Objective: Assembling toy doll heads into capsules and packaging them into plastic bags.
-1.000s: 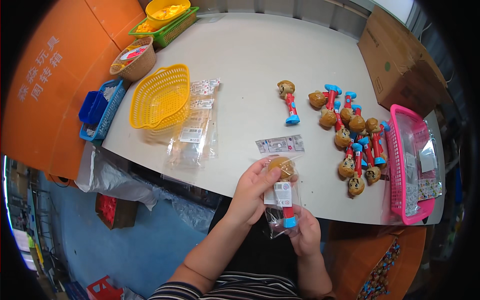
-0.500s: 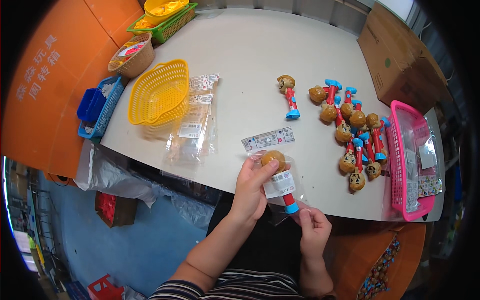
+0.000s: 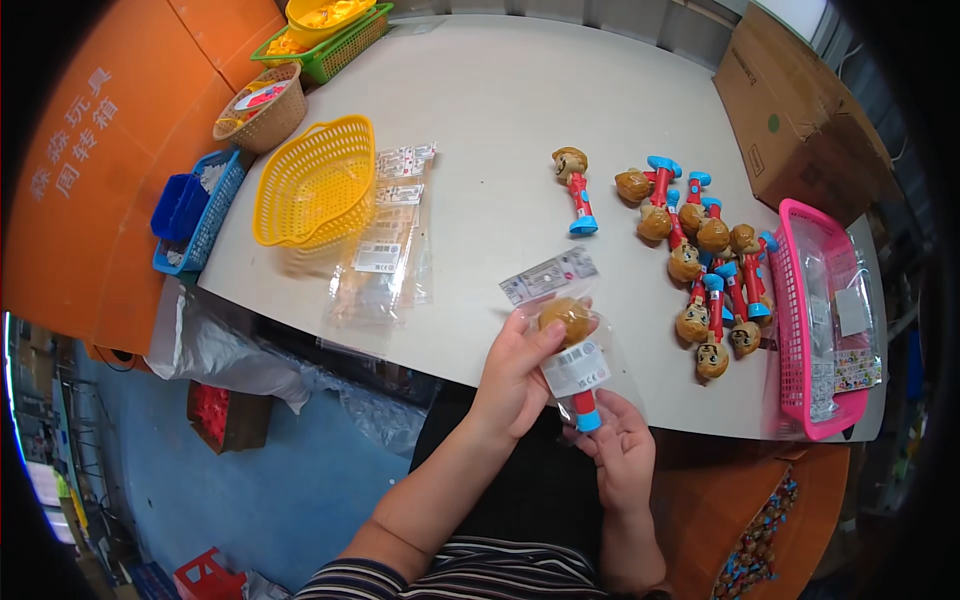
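Observation:
A toy figure with a round brown head, red body and blue base (image 3: 588, 421) is inside a clear plastic bag (image 3: 622, 372) with a white label and a printed top strip (image 3: 550, 277). My left hand (image 3: 512, 375) grips the bagged figure around its head and upper body, the thumb lying over the front. At the lower end, my right hand (image 3: 624, 452) has its fingers curled against the bag beside the blue base. Beyond my hands a single loose figure (image 3: 577, 192) lies on the table, and several more lie in a pile (image 3: 712, 235) to the right.
Flat clear bags (image 3: 378, 258) lie beside a yellow basket (image 3: 316, 190) at left. A pink basket (image 3: 790, 330) holding bags stands at the right edge, with a cardboard box (image 3: 790, 120) behind it. Several baskets line the left side. An orange bin of figures (image 3: 760, 540) sits below right.
The bagged figure has shifted slightly right, and its top strip is tilted more. My right hand has moved from the bag's lower corner up against the figure's base.

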Available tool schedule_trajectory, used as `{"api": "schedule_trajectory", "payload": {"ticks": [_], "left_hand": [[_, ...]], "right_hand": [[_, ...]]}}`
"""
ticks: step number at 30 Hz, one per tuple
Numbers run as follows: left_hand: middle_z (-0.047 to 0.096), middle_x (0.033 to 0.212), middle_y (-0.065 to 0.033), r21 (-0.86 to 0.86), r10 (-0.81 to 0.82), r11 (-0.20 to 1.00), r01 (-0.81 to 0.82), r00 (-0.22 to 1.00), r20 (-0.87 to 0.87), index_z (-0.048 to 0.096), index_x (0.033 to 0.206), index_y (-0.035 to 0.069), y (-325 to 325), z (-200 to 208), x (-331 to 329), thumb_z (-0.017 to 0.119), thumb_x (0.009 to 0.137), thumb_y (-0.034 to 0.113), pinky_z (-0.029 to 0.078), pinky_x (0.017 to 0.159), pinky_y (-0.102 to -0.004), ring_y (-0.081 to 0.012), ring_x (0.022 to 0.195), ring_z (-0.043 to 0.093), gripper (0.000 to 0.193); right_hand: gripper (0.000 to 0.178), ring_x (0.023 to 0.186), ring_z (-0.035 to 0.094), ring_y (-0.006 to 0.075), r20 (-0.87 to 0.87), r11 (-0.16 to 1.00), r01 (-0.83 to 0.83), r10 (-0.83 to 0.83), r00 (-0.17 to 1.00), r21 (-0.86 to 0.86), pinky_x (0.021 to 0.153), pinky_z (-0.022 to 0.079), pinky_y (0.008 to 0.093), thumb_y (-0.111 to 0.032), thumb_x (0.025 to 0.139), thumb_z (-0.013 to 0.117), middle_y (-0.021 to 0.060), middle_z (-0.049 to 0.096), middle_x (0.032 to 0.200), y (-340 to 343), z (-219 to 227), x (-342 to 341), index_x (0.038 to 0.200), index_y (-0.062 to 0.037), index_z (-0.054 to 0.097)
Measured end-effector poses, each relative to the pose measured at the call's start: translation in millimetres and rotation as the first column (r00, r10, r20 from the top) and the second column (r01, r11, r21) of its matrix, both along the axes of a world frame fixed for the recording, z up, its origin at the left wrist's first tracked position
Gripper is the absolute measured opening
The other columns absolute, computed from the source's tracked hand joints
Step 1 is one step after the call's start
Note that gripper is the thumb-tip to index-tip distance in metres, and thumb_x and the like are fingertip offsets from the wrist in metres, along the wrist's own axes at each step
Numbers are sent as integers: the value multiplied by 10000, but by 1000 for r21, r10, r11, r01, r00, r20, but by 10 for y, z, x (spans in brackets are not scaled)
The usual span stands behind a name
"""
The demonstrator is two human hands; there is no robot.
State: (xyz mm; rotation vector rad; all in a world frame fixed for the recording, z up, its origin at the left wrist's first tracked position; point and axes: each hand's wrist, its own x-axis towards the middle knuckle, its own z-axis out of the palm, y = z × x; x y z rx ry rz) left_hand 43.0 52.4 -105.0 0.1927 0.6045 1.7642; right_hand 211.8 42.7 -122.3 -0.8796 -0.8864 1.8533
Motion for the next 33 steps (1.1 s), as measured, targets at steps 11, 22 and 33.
{"api": "schedule_trajectory", "payload": {"ticks": [11, 22, 33], "left_hand": [[640, 1134, -153, -58, 76, 994, -97, 952, -295, 475, 1215, -31, 11, 113, -130, 580, 952, 124, 524, 900, -335, -193, 1041, 634, 323], [673, 924, -123, -8, 334, 874, -486, 613, -716, 539, 1073, -46, 50, 128, -75, 602, 951, 110, 540, 748, -242, -141, 847, 671, 207], [583, 1196, -144, -218, -102, 976, 5, 893, -439, 396, 1325, -13, -493, 96, -348, 717, 787, -21, 489, 947, -317, -198, 1109, 594, 626]], "right_hand": [[311, 949, 634, 173, 7, 993, -112, 112, 994, 23, 876, 505, 313, -69, 920, 630, 133, 649, 1061, 11, -206, 47, 1189, 62, 545], [444, 989, 616, 204, -107, 997, 9, -1, 994, 72, 877, 495, 328, -116, 852, 720, 111, 599, 1123, -67, -222, -72, 1208, 9, 485], [495, 948, 658, 247, 0, 966, -256, 256, 967, -42, 822, 552, 352, -20, 820, 709, 173, 605, 1149, -214, -56, -207, 1241, 18, 451]]}}
